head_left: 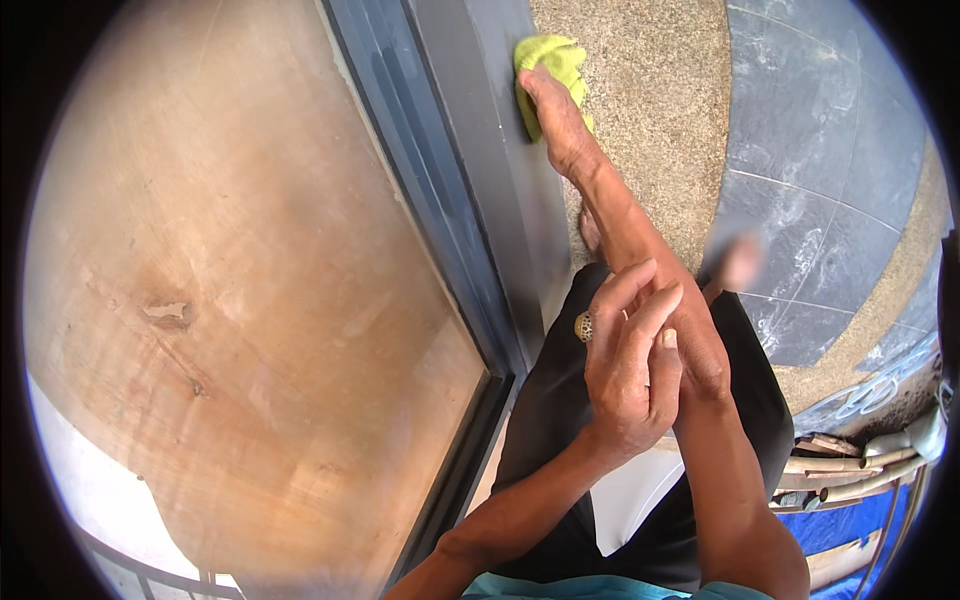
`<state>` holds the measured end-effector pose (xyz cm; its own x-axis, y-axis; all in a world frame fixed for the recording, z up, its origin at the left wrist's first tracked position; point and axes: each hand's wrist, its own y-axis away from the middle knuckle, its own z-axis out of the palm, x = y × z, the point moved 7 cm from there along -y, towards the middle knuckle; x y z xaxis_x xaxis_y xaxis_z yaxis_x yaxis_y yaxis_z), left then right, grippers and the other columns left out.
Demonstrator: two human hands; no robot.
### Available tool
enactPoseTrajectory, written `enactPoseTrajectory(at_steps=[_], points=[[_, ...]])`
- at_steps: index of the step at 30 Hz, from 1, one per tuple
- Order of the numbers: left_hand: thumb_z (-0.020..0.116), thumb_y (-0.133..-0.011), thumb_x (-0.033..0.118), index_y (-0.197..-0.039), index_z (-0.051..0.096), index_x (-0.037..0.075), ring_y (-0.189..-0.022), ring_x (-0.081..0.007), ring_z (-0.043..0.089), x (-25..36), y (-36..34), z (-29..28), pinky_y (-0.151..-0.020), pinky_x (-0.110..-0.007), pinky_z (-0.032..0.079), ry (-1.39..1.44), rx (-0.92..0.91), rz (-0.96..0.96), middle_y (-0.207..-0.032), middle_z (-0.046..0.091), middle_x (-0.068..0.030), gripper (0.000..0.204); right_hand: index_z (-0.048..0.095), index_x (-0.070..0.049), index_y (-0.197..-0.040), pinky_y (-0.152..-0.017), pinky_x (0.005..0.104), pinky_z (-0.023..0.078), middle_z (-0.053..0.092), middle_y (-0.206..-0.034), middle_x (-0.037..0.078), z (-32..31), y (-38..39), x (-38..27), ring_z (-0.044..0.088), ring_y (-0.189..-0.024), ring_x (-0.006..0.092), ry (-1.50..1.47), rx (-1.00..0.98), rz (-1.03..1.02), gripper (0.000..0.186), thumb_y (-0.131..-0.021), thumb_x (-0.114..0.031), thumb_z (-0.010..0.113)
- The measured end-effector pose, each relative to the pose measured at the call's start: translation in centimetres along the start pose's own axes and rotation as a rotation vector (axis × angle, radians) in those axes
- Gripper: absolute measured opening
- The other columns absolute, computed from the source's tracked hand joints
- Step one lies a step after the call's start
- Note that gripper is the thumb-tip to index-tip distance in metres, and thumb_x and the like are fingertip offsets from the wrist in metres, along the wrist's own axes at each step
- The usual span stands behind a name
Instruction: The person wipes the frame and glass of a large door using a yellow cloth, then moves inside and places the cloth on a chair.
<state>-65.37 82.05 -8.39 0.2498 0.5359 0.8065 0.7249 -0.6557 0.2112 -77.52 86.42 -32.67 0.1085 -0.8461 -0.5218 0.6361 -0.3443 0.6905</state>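
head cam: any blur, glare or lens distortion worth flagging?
Head view: strong fisheye, the grey door frame bows and a black vignette rings the picture; a smeared, blurred patch sits by the right forearm; bright daylight, with washed-out white at lower left; the right hand on the yellow cloth and the left hand are sharp.
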Motion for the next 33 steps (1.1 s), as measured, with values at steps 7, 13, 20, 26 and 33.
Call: enactPoseTrajectory(at_steps=[7,13,20,26,33], points=[[0.056,-0.089,0.001,-0.120,0.062,-0.006,-0.122,-0.0336,0.053,-0.2,-0.5,-1.2,-0.103,-0.043,0.042,-0.021,0.042,-0.039,-0.133,0.054,-0.0277,0.032,0.016,0.001,-0.158,-0.124,0.0372,0.011,0.016,-0.164,0.024,2.7,4.6,-3.3,0.012,-0.154,0.0338,0.276,-0.128,-0.430,0.077,-0.097,-0.039,0.041],[0.055,-0.091,0.002,-0.121,0.061,-0.006,-0.126,-0.0351,0.051,-0.1,-1.1,0.1,-0.106,-0.046,0.039,0.032,0.008,-0.034,-0.135,0.052,-0.0282,0.032,0.026,0.003,-0.153,-0.119,0.0381,0.021,0.036,-0.152,0.023,1.9,10.7,1.6,0.031,-0.145,0.0344,0.390,-0.055,-0.315,0.083,-0.099,-0.055,0.046],[0.055,-0.091,0.003,-0.126,0.059,-0.006,-0.127,-0.0354,0.049,0.0,-1.1,-1.3,-0.106,-0.044,0.038,-0.040,0.045,-0.009,-0.140,0.049,-0.0282,0.036,0.042,0.007,-0.133,-0.106,0.0458,0.034,0.047,-0.127,0.026,5.9,1.6,-10.0,0.044,-0.120,0.0424,0.402,-0.094,-0.468,0.058,-0.092,-0.034,0.050],[0.056,-0.091,0.003,-0.127,0.058,-0.006,-0.129,-0.0350,0.048,0.5,-1.8,-0.8,-0.108,-0.045,0.036,-0.015,0.031,-0.013,-0.141,0.047,-0.0282,0.036,0.029,0.006,-0.151,-0.120,0.0395,0.022,0.036,-0.153,0.022,0.8,-1.0,-3.7,0.031,-0.144,0.0330,0.123,0.057,-0.356,0.075,-0.094,-0.039,0.049],[0.056,-0.092,0.004,-0.127,0.057,-0.006,-0.128,-0.0366,0.049,-0.1,-2.0,-0.4,-0.107,-0.046,0.039,0.014,0.007,-0.032,-0.141,0.046,-0.0288,0.036,0.028,0.002,-0.153,-0.122,0.0397,0.017,0.033,-0.156,0.022,-1.2,1.4,2.8,0.024,-0.148,0.0308,0.141,0.061,0.062,0.077,-0.098,-0.047,0.046]])
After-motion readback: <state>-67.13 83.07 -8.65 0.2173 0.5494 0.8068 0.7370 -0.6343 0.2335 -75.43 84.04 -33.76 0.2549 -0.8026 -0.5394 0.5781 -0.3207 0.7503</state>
